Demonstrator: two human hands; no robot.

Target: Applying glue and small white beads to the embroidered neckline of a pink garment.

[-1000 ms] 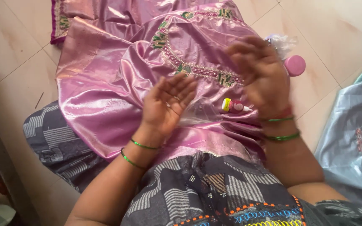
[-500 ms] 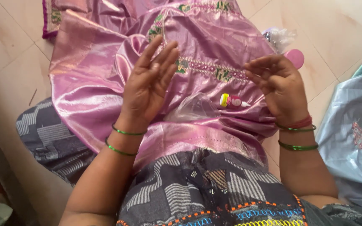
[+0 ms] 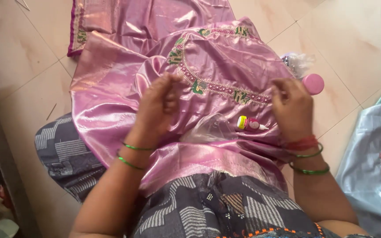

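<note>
One pink satin garment (image 3: 124, 101) with a beaded, embroidered neckline border (image 3: 219, 86) lies spread over the person's lap and the tiled floor (image 3: 358, 39). Two hands work on it. The left hand (image 3: 157, 105) rests on the cloth just left of the border, its fingers (image 3: 170, 86) curled and pinched together at the beaded edge. The right hand (image 3: 292, 108) sits at the border's right end, fingers (image 3: 281, 88) bent down onto the fabric; whether they pinch anything, I cannot tell. Between the hands lie one small glue bottle (image 3: 250, 124) and one clear plastic bag (image 3: 208, 128). One round pink lid (image 3: 313, 83) lies on the floor beside the right hand. Each wrist carries two green bangles (image 3: 131, 154).
</note>
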